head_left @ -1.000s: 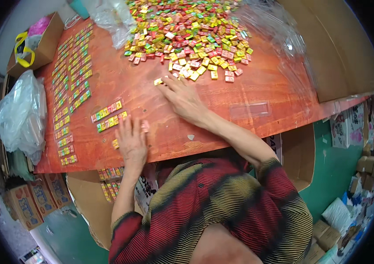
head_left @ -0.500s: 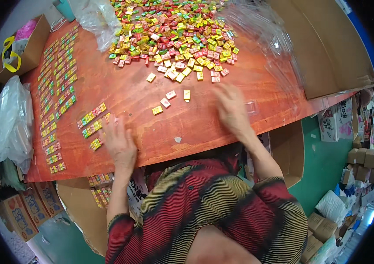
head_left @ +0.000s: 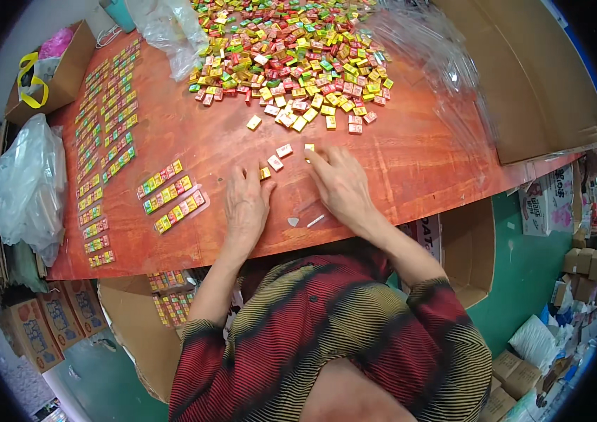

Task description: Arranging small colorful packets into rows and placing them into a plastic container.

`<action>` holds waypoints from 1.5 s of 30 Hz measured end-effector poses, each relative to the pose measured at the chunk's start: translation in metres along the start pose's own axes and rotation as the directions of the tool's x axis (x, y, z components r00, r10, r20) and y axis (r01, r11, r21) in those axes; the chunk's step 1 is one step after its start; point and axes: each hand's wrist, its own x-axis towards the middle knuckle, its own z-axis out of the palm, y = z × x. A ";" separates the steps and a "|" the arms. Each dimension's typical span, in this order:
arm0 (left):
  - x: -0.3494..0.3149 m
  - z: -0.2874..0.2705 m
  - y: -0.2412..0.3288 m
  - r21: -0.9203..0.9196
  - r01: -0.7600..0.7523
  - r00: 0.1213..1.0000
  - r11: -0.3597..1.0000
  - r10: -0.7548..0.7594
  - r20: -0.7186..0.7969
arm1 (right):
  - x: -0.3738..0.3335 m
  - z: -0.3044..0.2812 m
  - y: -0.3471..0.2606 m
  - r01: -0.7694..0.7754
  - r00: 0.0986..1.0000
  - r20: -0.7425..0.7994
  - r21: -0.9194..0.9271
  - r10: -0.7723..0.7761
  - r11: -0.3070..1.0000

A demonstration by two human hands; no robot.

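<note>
Two hands rest over the red-brown tabletop (head_left: 193, 257). My left hand (head_left: 245, 207) has its fingers stretched out, beside a small yellow box (head_left: 264, 173) near its thumb and index finger. My right hand (head_left: 340, 184) reaches a second yellow box (head_left: 309, 149) with its fingertips; its fingers are apart and partly cover that box. Between the hands lie two small pink-and-white boxes (head_left: 279, 157). Left of my left hand are three short rows of little boxes (head_left: 172, 191); the nearest row has a clear plastic edge around it.
A large heap of little boxes (head_left: 298, 63) covers the far middle. More rows (head_left: 108, 119) line the left side. Clear plastic sheets (head_left: 446, 63) and a cardboard carton (head_left: 523, 84) stand at right. Plastic bags (head_left: 28, 186) hang left. A white strip (head_left: 316, 221) lies near the front edge.
My left hand has moved right, off the nearest short row, to the loose boxes. My right hand has come left to a yellow box. The clear piece at right no longer shows.
</note>
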 end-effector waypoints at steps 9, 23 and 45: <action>0.014 -0.002 -0.010 -0.010 -0.023 1.000 1.000 0.023 -0.003 | 0.039 0.030 0.012 0.032 0.999 -0.034 -0.262 -0.042 0.964; 0.022 -0.002 -0.014 -0.139 -0.161 0.986 0.977 0.166 0.027 | 0.051 0.035 0.021 0.204 0.978 0.040 0.029 -0.205 0.979; 0.036 -0.001 -0.016 -0.173 0.053 0.990 0.984 -0.029 0.141 | 0.044 0.024 0.016 0.133 0.991 0.032 0.005 -0.133 0.991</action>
